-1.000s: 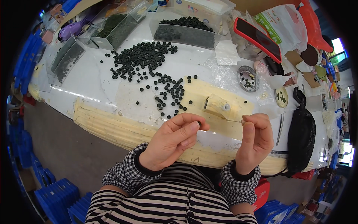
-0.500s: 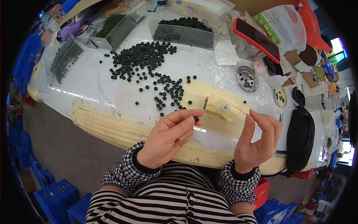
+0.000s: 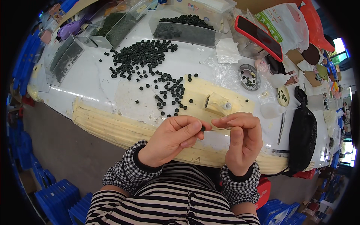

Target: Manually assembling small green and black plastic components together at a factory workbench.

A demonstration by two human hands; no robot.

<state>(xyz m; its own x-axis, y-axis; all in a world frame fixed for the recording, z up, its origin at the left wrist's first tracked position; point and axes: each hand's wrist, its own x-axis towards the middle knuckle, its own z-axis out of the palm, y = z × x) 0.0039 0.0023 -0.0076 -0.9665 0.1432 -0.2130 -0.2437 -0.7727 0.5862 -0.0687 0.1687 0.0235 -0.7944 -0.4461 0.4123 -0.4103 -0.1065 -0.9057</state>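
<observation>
My left hand [image 3: 170, 138] pinches a small round black part [image 3: 203, 128] between thumb and forefinger, above the table's front edge. From the right, my right hand [image 3: 244, 137] holds a thin needle-like rod [image 3: 216, 129], its tip reaching the black part. I cannot tell whether the tip is inside the part or only against it. Just beyond the hands stands a yellow-taped block with a small white nozzle [image 3: 227, 106]. Farther left, a large pile of like black grooved parts [image 3: 138, 56] lies on the white table, with a looser scatter [image 3: 170, 92] nearer my left hand.
Clear bins of black parts [image 3: 185, 32] line the back. A phone in a red case [image 3: 258, 37] leans at the back right. A round metal tin [image 3: 249, 77], tweezers [image 3: 281, 128] and a black pouch [image 3: 302, 137] are on the right. Yellow tape [image 3: 112, 125] covers the front edge.
My right hand has come down and left from beside the white nozzle, bringing the rod's tip to the black part. The left hand has barely moved and keeps its pinch.
</observation>
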